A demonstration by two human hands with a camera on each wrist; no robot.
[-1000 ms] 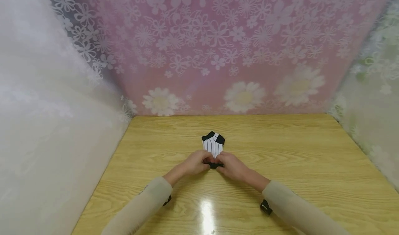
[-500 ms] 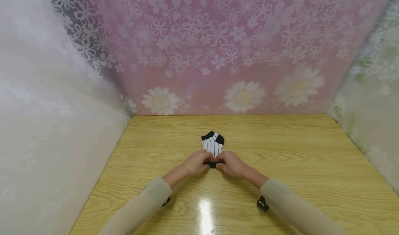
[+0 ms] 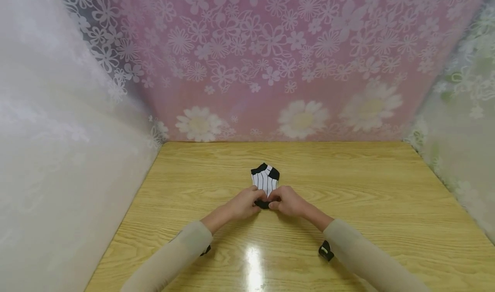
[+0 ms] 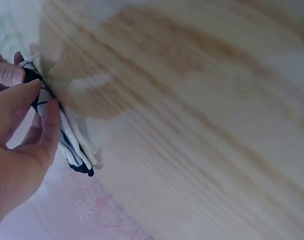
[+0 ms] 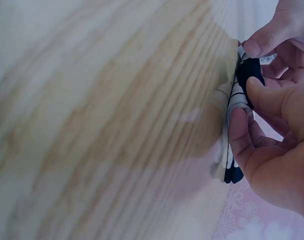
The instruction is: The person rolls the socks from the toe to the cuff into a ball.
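Observation:
A white ankle sock (image 3: 264,182) with thin black stripes lies flat on the wooden table, its black cuff and heel pointing away from me. My left hand (image 3: 245,202) pinches the left side of its near, black toe end. On the right side of that same end, my right hand (image 3: 289,202) pinches with thumb and fingers, close beside the left. The right wrist view shows the black toe end (image 5: 250,75) folded up in a small roll over the striped part. Layers of sock (image 4: 74,145) show edge-on in the left wrist view. The fingers hide part of the roll.
The wood-grain table (image 3: 348,176) spreads around the sock. A pink flowered backdrop (image 3: 247,68) stands along its far edge, with pale side walls at left and right. Small black objects (image 3: 326,251) show below both sleeves.
Both hands keep hold of the toe end and have barely moved. The fingers shift slightly, and the right hand sits a touch farther right.

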